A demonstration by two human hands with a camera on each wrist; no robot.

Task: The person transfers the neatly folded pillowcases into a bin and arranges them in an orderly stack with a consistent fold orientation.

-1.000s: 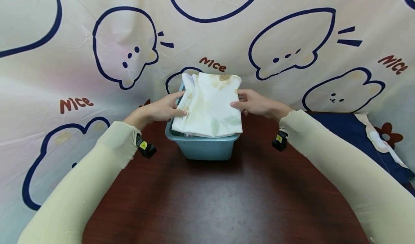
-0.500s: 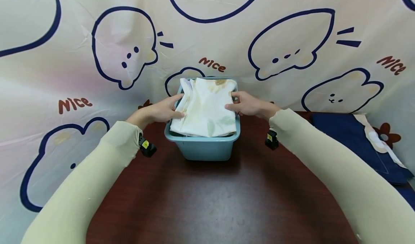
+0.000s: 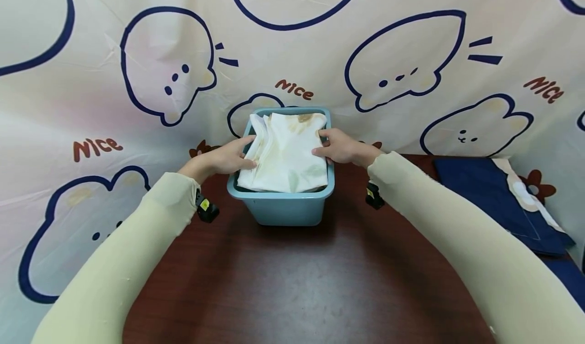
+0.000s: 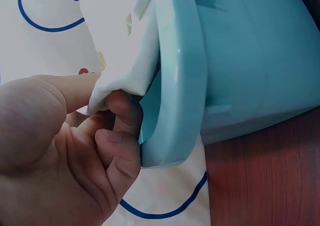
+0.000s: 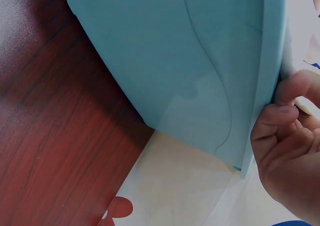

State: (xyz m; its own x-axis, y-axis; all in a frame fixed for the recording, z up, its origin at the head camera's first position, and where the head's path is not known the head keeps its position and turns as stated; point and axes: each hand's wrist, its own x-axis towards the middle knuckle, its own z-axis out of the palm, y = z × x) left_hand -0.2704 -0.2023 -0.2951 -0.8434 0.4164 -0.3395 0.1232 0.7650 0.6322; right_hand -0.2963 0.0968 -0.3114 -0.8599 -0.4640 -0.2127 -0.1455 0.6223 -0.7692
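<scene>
A folded white cloth with pale leaf and brown prints lies in the mouth of a blue plastic bin. At its left edge, my left hand pinches the layers between thumb and fingers. The left wrist view shows those curled fingers beside the bin's rim, with the cloth's corner in their grip. My right hand holds the opposite edge, thumb on top. In the right wrist view, its curled fingers are close against the rim, and the cloth is mostly hidden.
The bin stands on a dark red-brown wooden table, close to a printed curtain behind it. At the right lies a folded navy cloth with a pale printed border.
The white cloth has sunk lower into the bin, exposing its back rim. Both hands came down with it, and the right hand shifted left. The head view also moved slightly.
</scene>
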